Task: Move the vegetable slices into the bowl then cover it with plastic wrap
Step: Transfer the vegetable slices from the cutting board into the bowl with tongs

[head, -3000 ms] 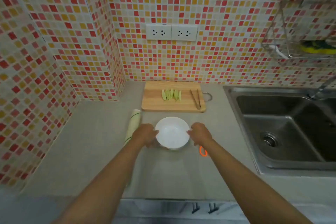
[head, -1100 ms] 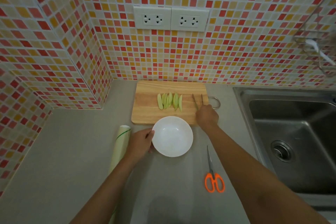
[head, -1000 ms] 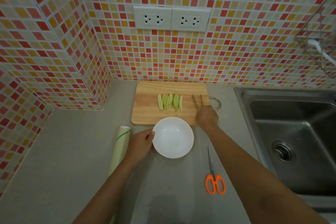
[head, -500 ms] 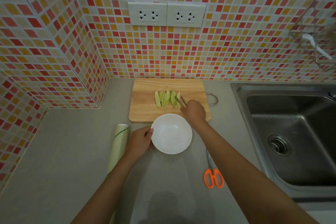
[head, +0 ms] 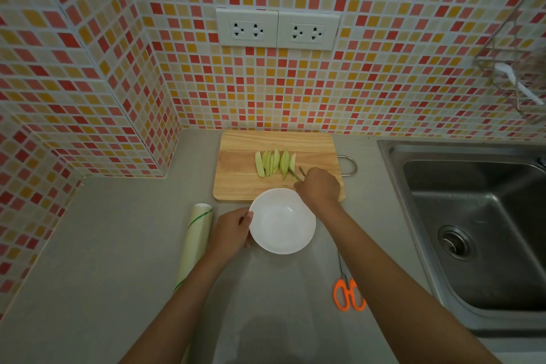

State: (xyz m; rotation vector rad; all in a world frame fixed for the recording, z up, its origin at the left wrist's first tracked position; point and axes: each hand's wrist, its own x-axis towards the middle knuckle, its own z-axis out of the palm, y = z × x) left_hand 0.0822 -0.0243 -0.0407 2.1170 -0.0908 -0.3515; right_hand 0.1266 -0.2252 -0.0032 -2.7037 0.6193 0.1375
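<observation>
My left hand (head: 233, 232) grips the white bowl (head: 282, 220) so it won't slide. My right hand (head: 320, 186) pinches small tongs (head: 299, 173) at the green slices (head: 274, 162).

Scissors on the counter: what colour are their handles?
Orange handles on the scissors, clearest in the head view.

Around our right hand (head: 319, 188) gripping tongs (head: 298, 173): vegetable slices (head: 274, 163) just left, bowl (head: 282, 221) directly below-left, board handle (head: 350, 165) right. Open counter (head: 372, 216) lies right, before the sink (head: 472, 233); scissors (head: 348, 294) well behind.
</observation>
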